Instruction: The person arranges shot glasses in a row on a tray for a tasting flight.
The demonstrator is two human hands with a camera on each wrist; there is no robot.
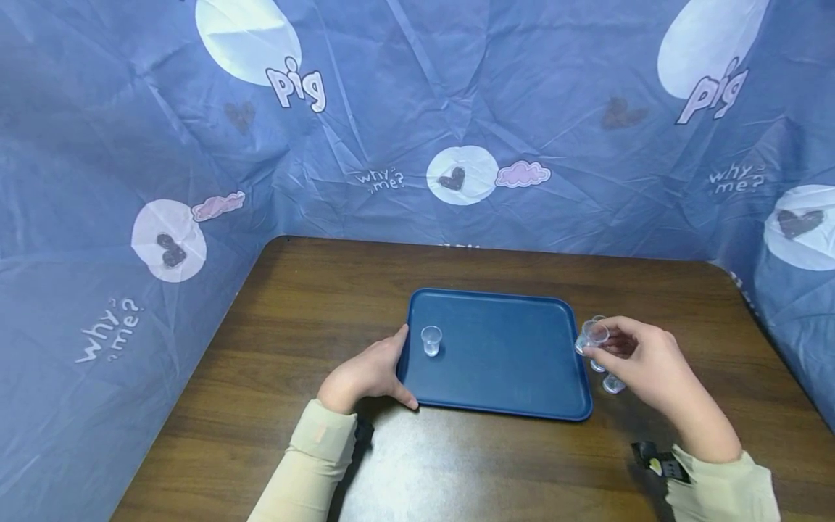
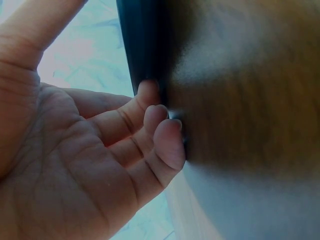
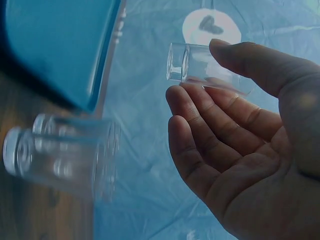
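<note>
My right hand (image 1: pixel 655 366) pinches a clear shot glass (image 1: pixel 596 333) between thumb and fingertips, just off the tray's right edge. In the right wrist view the held shot glass (image 3: pixel 200 64) has a thick base that points away from the palm. My left hand (image 1: pixel 368 371) rests against the left rim of a blue tray (image 1: pixel 502 359), thumb at its near corner. The left wrist view shows loosely bent fingers (image 2: pixel 167 142) with their tips at the tray's edge. Another clear shot glass (image 1: pixel 431 341) stands upright on the tray's left part.
More shot glasses (image 1: pixel 613 384) stand on the wooden table (image 1: pixel 313 304) right of the tray, partly hidden by my right hand. Two of these glasses (image 3: pixel 60 155) show close together in the right wrist view. A blue printed cloth (image 1: pixel 391 123) hangs behind the table.
</note>
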